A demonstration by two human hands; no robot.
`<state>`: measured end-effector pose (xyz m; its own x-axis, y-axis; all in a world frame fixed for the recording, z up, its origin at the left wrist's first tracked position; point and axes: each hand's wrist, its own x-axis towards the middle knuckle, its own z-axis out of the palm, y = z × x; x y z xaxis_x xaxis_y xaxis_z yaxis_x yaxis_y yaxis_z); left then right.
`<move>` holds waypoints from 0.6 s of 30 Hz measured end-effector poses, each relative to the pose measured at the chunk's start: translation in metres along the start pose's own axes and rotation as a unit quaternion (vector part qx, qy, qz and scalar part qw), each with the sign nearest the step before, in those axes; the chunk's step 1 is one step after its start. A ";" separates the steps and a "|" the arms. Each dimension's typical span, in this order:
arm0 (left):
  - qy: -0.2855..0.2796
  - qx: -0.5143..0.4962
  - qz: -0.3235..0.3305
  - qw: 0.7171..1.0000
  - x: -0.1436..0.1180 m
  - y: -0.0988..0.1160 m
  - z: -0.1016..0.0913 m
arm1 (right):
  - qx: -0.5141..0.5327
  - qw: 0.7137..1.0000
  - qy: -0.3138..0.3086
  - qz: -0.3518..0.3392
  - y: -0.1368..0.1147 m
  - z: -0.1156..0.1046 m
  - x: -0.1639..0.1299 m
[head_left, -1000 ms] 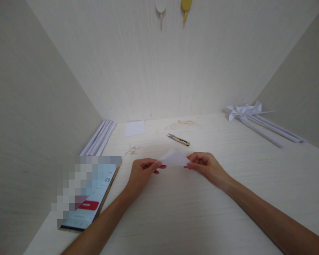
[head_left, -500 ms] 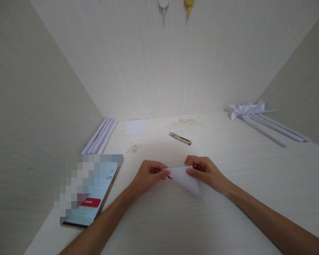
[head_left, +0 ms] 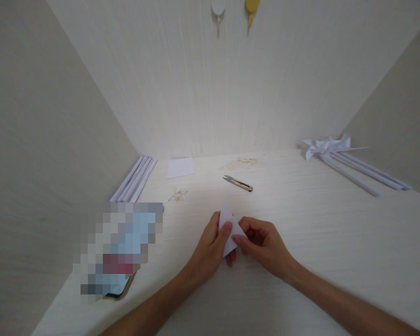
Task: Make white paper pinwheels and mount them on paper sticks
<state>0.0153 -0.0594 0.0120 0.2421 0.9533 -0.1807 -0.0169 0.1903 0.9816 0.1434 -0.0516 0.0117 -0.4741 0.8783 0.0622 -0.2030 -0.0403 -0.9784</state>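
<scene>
Between my two hands is a white sheet of paper (head_left: 227,233), folded into a triangle with one point upward. My left hand (head_left: 210,245) grips its left side, the thumb lying flat across the front and the other fingers behind. My right hand (head_left: 259,238) pinches the right corner between thumb and fingers. Beyond the hands, thread snips (head_left: 238,183) lie on the table, their blades toward the left.
A phone (head_left: 121,254), partly blurred out, lies at left. Behind it are rolled white paper tubes (head_left: 135,179) and a flat paper square (head_left: 181,167). Paper pinwheels (head_left: 325,147) on sticks lie at far right. Small pale scraps (head_left: 178,194) dot the white table (head_left: 203,308).
The folded paper has turned so a point now faces up, and it sits a little nearer me. My left hand has shifted right and spread its thumb over the paper.
</scene>
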 end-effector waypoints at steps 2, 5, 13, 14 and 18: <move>0.004 0.018 -0.003 1.000 0.001 0.000 -0.001 | -0.022 1.000 0.001 -0.003 0.000 -0.001 -0.001; -0.003 0.030 -0.013 0.999 0.002 0.002 -0.004 | -0.063 0.997 0.045 -0.011 0.000 -0.005 -0.001; -0.058 0.070 -0.032 0.995 -0.002 0.005 -0.002 | 0.077 0.984 0.160 0.005 0.005 -0.014 0.007; -0.057 0.084 -0.030 0.994 -0.004 0.005 -0.001 | 0.087 0.982 0.166 0.014 0.004 -0.013 0.008; -0.066 0.145 -0.026 0.987 -0.010 0.000 0.003 | 0.105 0.978 0.177 0.037 0.004 -0.008 0.007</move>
<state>0.0162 -0.0698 0.0142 0.3597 0.9014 -0.2410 0.2720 0.1457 0.9512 0.1459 -0.0416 0.0071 -0.1752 0.9778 -0.1148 -0.3679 -0.1732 -0.9136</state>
